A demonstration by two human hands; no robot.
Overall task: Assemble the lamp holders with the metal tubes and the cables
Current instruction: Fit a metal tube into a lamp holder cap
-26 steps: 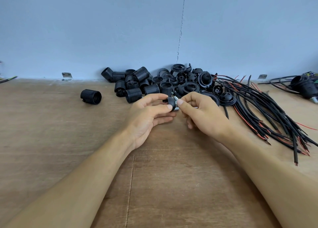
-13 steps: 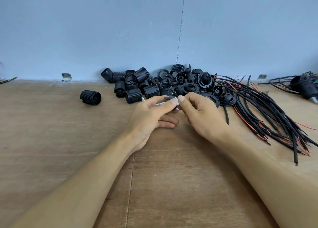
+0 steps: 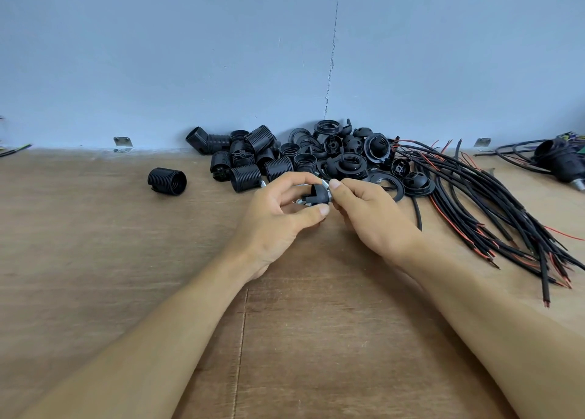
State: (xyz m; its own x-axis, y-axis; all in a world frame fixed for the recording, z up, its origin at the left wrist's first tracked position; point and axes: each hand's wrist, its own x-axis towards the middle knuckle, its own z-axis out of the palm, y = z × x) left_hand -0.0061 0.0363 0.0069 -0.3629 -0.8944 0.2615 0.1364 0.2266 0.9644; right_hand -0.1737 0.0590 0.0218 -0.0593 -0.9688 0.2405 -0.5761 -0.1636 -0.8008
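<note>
At centre frame, the left hand (image 3: 275,219) gripped a small black plastic lamp holder cap (image 3: 316,195), with the index finger curled over it and the thumb beneath. The right hand (image 3: 375,217) pinched a short silver metal tube (image 3: 326,185) between thumb and forefinger, just at the cap's right edge. Both hands were raised slightly above the brown wooden table (image 3: 95,260). Behind them, against the wall, lay a pile of black threaded lamp holder parts (image 3: 285,156). A bundle of black and red cables (image 3: 481,206) fanned out at right.
</note>
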